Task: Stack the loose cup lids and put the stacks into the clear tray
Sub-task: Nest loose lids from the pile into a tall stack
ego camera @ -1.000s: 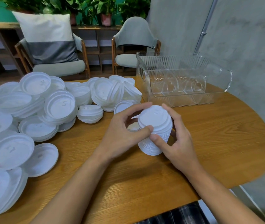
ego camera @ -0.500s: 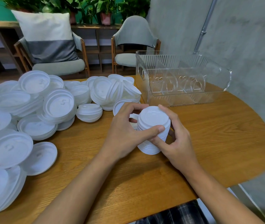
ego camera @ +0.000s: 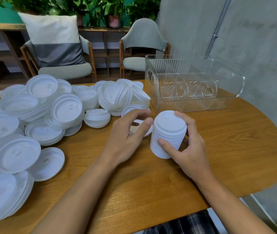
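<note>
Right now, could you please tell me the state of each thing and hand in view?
lid stack: upright, gripped at its side.
right hand: grips the lid stack.
left hand: clear of the stack, holds nothing.
clear tray: upright, no lids inside.
loose lids: heaped, outside the tray.

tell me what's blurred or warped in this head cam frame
Head view: the left hand is smeared by motion blur toward its fingertips, while the right hand and the stack of lids it grips are sharp; the loose lids at the far left edge go soft; the wide lens bows the table edge.
</note>
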Action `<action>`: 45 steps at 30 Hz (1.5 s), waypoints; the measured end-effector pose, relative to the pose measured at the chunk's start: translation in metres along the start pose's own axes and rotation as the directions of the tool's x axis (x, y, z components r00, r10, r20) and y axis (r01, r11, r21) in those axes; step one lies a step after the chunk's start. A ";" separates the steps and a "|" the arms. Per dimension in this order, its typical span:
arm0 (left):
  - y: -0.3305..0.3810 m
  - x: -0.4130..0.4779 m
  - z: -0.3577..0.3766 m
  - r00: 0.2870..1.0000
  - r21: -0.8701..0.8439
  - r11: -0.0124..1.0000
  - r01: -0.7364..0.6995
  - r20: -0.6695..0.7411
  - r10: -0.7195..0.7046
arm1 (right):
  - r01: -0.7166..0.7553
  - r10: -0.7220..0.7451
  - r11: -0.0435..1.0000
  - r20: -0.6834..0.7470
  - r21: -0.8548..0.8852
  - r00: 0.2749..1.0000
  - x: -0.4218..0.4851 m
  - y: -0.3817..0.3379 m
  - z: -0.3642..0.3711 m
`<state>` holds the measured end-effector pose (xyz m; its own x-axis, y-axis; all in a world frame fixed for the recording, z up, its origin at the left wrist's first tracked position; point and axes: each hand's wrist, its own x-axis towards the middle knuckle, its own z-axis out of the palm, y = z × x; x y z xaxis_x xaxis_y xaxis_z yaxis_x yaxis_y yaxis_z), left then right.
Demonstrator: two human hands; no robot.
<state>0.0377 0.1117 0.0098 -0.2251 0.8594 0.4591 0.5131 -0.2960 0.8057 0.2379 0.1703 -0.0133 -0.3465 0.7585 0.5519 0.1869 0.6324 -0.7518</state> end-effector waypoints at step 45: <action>0.023 0.012 -0.016 0.928 -0.722 0.655 0.225 -0.047 -0.370 | -0.026 0.025 0.999 0.011 0.038 1.000 0.002 0.000 0.002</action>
<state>0.0335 0.1091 0.0398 -0.4376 0.8874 0.1449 -0.3126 -0.3012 0.9009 0.2354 0.1715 -0.0126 -0.3521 0.7724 0.5287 0.1610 0.6064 -0.7787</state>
